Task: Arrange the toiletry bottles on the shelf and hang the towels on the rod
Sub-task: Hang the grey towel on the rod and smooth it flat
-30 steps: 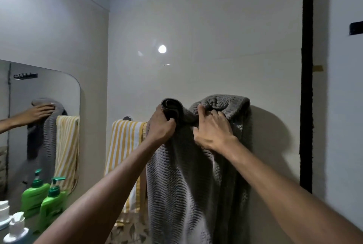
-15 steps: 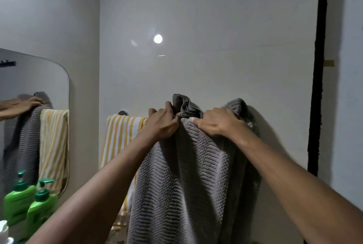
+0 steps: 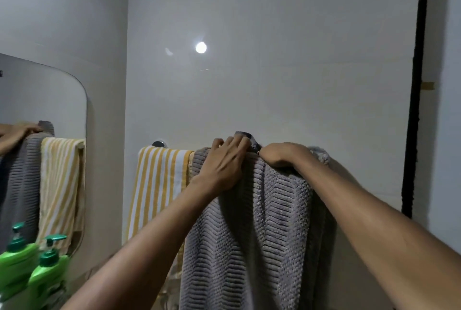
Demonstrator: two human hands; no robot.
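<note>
Grey ribbed cotton towel (image 3: 249, 235) draped over rod, beside yellow-striped towel (image 3: 159, 185). Left hand (image 3: 224, 162) fingers spread flat on top fold (no pinch). Right hand (image 3: 279, 155) curled, gripping fold.

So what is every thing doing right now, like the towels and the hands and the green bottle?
grey towel: draped over the rod, bunched at the top
striped towel: hanging flat on the rod
left hand: fingers spread, pressing the grey towel's top
right hand: curled over the grey towel's top
green pump bottle: upright, closed
</note>
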